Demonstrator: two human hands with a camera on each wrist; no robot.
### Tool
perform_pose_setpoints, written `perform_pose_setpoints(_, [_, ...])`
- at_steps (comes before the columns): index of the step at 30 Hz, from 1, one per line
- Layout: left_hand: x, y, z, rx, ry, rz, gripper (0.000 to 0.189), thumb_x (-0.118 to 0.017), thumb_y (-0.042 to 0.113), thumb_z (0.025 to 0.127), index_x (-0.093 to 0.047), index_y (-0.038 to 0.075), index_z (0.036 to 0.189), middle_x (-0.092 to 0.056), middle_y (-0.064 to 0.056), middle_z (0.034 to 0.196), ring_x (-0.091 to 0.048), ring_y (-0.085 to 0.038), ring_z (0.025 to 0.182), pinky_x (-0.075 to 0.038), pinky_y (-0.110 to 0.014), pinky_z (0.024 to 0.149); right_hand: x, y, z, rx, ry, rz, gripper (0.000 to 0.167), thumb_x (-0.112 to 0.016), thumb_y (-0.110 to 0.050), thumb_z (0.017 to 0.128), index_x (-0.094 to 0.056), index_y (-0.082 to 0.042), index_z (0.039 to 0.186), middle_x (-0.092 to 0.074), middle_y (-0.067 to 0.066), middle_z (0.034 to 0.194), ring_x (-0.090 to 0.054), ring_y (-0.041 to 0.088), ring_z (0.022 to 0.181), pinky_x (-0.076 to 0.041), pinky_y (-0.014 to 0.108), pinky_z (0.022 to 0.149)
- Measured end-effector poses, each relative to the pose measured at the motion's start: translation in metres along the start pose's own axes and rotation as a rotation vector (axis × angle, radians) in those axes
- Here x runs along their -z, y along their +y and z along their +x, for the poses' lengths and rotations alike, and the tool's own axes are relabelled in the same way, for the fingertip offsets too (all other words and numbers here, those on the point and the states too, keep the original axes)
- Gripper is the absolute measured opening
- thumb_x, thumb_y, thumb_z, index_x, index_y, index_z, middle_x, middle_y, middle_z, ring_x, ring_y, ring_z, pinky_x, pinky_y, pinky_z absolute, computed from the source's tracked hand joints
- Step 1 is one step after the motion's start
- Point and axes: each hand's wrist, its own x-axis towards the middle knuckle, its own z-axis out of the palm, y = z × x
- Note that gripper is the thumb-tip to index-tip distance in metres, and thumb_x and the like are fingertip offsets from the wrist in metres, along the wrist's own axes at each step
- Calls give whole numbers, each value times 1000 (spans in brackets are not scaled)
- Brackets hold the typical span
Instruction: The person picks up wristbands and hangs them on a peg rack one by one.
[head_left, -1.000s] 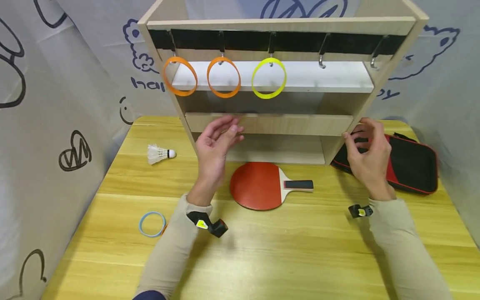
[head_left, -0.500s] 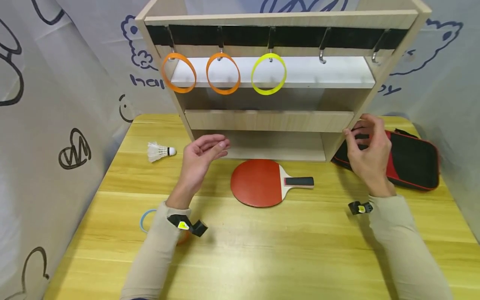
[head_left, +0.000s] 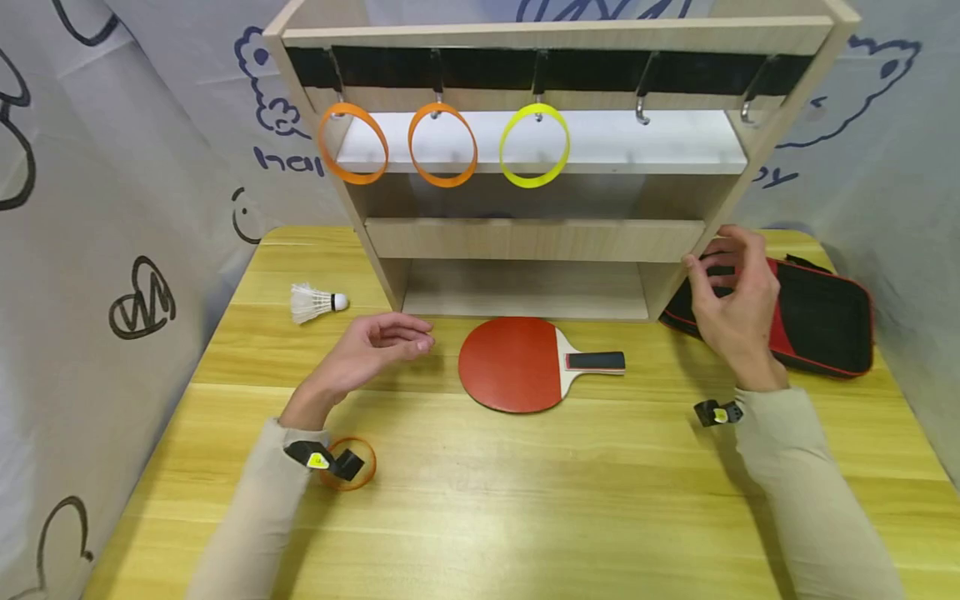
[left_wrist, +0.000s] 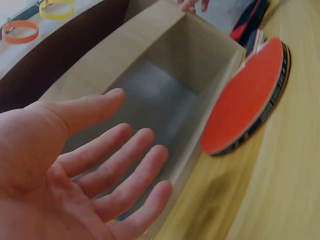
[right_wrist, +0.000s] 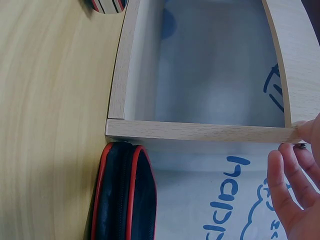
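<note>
My left hand (head_left: pixel 375 346) hovers over the table left of the table tennis bat (head_left: pixel 510 364), holding nothing. In the left wrist view its fingers (left_wrist: pixel 127 185) are spread and relaxed before the lower compartment. My right hand (head_left: pixel 738 300) holds the right side board of the wooden shelf unit (head_left: pixel 536 240); in the right wrist view its thumb is on the board's front edge and its fingers are at the outer side. Two orange rings, the leftmost ring (head_left: pixel 363 179) and its neighbour (head_left: pixel 444 182), and a yellow ring (head_left: pixel 534 182) hang on hooks.
A shuttlecock (head_left: pixel 318 302) lies left of the shelf. A black-and-red case (head_left: pixel 825 321) lies by its right side, behind my right hand. Another orange ring (head_left: pixel 372 468) lies on the table, partly behind the left wrist camera. Two hooks at the right of the row hold no ring.
My left hand has drawn back from the shelf front, down and to the left. Its forearm now hides the blue ring on the table. The right hand stays at the side board.
</note>
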Motion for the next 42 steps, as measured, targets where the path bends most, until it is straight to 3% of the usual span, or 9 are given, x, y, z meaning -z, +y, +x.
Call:
perform_pose_setpoints(7, [16, -13, -15, 19, -39, 102, 46, -76, 18, 104, -64, -2, 145, -67, -24, 147, -75, -19, 122, -61, -24, 100, 3, -2, 1, 19, -17, 7, 45, -77, -4, 99, -60, 7, 139, -73, 26, 113, -60, -18, 94, -48, -2, 78])
perform_pose_setpoints(10, [25, -18, -22, 7, -78, 133, 47, -76, 14, 103, -63, -2, 146, -66, -24, 148, -74, -27, 125, -63, -25, 98, 4, -2, 2, 33, -28, 9, 44, -77, -6, 100, -60, 5, 140, -73, 27, 113, -60, -18, 95, -48, -1, 78])
perform_pose_setpoints(14, [40, -20, -33, -9, -197, 211, 50, -78, 11, 101, -62, 0, 147, -67, -23, 147, -71, -40, 129, -63, -27, 99, 4, -2, 1, 29, -31, 16, 45, -77, -7, 100, -61, 4, 140, -73, 26, 114, -61, -16, 95, -49, 0, 78])
perform_pose_setpoints(17, [49, -18, -40, -12, -259, 276, 51, -79, 14, 101, -63, 2, 147, -69, -19, 146, -68, -42, 131, -61, -28, 103, 3, -2, 1, 17, -19, 15, 45, -78, -3, 98, -60, 6, 139, -74, 25, 114, -60, -16, 94, -48, 0, 78])
perform_pose_setpoints(21, [55, -14, -47, -9, -296, 313, 54, -81, 15, 99, -62, 4, 148, -69, -18, 145, -67, -42, 131, -62, -35, 106, 2, 0, 1, 8, -6, 9, 47, -79, 1, 96, -60, 6, 139, -74, 24, 114, -59, -18, 93, -47, -1, 77])
perform_pose_setpoints(27, [54, -13, -57, -7, -331, 364, 59, -86, 15, 95, -62, 5, 148, -69, -17, 144, -67, -41, 129, -63, -43, 105, 2, 0, 1, 5, -4, 13, 47, -79, 1, 96, -60, 6, 139, -74, 24, 113, -59, -17, 93, -47, -1, 77])
perform_pose_setpoints(36, [45, -15, -67, 16, -346, 467, 41, -91, 19, 90, -76, 14, 127, -76, -5, 131, -67, -31, 125, -58, -51, 106, 1, -1, 2, 5, 2, 20, 47, -78, 4, 95, -59, 8, 138, -74, 26, 112, -59, -17, 93, -47, -1, 77])
perform_pose_setpoints(42, [43, -21, -68, 23, -345, 480, 37, -92, 19, 89, -76, 16, 122, -73, -2, 126, -64, -23, 118, -55, -41, 104, 0, -1, 0, 4, 7, 21, 47, -78, 5, 95, -59, 9, 138, -74, 27, 112, -59, -17, 93, -47, -2, 77])
